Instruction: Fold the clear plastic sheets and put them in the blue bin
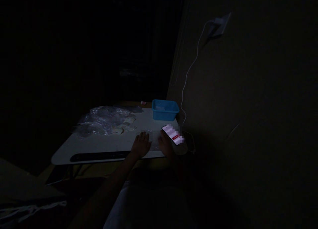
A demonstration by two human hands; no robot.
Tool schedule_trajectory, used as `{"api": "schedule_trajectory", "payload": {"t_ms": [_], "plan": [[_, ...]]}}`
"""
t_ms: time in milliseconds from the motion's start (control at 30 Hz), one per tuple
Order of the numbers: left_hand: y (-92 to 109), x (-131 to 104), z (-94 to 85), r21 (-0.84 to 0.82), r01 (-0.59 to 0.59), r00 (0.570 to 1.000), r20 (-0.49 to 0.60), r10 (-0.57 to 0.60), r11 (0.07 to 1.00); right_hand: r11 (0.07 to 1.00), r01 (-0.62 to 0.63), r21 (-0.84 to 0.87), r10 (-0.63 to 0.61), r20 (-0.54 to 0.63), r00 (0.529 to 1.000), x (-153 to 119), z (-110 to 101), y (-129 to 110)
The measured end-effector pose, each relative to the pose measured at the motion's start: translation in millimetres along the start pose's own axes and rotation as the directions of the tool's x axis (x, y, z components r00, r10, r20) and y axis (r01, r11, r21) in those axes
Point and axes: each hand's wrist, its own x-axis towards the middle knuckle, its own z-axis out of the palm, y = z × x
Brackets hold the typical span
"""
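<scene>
Plastic (154,143) lies between left hand (141,145) and right hand (165,145).

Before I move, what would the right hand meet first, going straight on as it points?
The right hand would probably meet the blue basin near its left end; depth is unclear here.

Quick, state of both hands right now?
Left hand: open, palm down on a clear plastic sheet.
Right hand: at the sheet's right side; grip can't be told.

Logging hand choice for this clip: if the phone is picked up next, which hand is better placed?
Right, I'd judge: the right hand is close beside the phone, while the left hand lies farther from it.
</scene>
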Motion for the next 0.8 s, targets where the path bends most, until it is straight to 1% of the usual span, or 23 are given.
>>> {"api": "schedule_trajectory", "payload": {"t_ms": [67, 200, 300, 400, 500, 600, 700, 800], "plan": [[0.6, 0.0, -2.2, -0.002, 0.004, 1.000, 0.019, -0.004, 1.000, 1.000, 0.017, 0.006, -0.017, 0.009, 1.000, -1.2, -3.4, -0.8], [0.3, 0.1, -3.2, -0.017, 0.013, 0.998, 0.055, -0.012, 1.000, 0.988, 0.115, -0.100, -0.098, 0.161, 0.982, -5.7, -13.9, -15.9], [-0.7, 0.5, -1.1, -0.040, 0.018, 0.999, 0.046, -0.016, 0.999, 0.978, 0.112, -0.177, -0.069, 0.233, 0.970, -7.2, -19.0, -26.1], [-0.6, 0.7, -1.1, -0.035, 0.021, 0.998, 0.056, -0.019, 0.999, 0.975, 0.094, -0.200, -0.042, 0.250, 0.967, -7.0, -19.9, -28.6], [0.2, 0.5, -3.0, -0.022, 0.022, 0.997, 0.074, -0.020, 1.000, 0.974, 0.092, -0.206, -0.039, 0.251, 0.967, -6.7, -18.7, -27.0], [-0.9, 1.2, -2.3, -0.046, 0.027, 0.998, 0.065, -0.024, 0.999, 0.973, 0.100, -0.208, -0.046, 0.249, 0.967, -7.1, -17.6, -25.6], [-5.7, 5.6, 3.7, -0.114, 0.045, 0.998, 0.051, -0.040, 0.992, 0.973, 0.101, -0.207, -0.049, 0.242, 0.969, -7.4, -18.5, -26.1], [-14.6, 13.8, 12.4, -0.275, 0.082, 0.997, 0.010, -0.082, 0.958, 0.975, 0.092, -0.203, -0.037, 0.262, 0.964, -6.9, -21.0, -27.5]]}}
